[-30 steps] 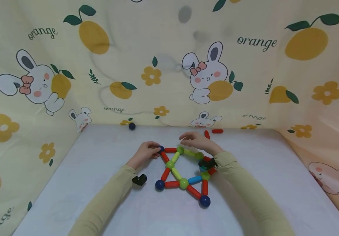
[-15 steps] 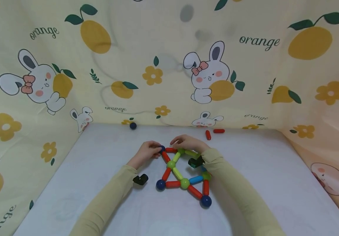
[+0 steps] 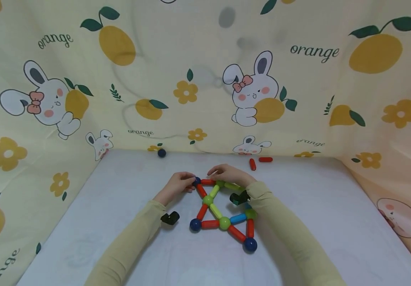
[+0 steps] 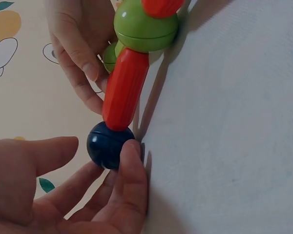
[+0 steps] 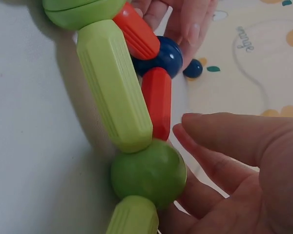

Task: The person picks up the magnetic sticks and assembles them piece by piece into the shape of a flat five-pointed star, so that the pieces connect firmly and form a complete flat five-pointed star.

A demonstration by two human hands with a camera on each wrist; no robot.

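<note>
A flat figure of magnetic sticks and balls lies on the table, with a green ball (image 3: 208, 200) at one joint and a blue stick (image 3: 238, 218) farther right. My left hand (image 3: 176, 184) holds the navy corner ball (image 4: 105, 148) in its fingers, thumb apart from it. From that ball a red stick (image 4: 124, 90) leads to a green ball. On the far side, my right hand (image 3: 228, 174) rests by the far green ball (image 5: 149, 173), fingers loosely bent behind it. Its thumb is off the ball. The right sleeve hides the figure's right part.
Two loose red sticks (image 3: 265, 159) lie toward the back right of the white table (image 3: 137, 254). A loose navy ball (image 3: 161, 153) sits at the back left, by the printed curtain (image 3: 205, 51). Dark wrist cameras (image 3: 170, 218) stick out from both sleeves.
My right hand has moved left and down to the far green ball, uncovering the loose red stick behind it. My left hand has stayed at the navy ball.
</note>
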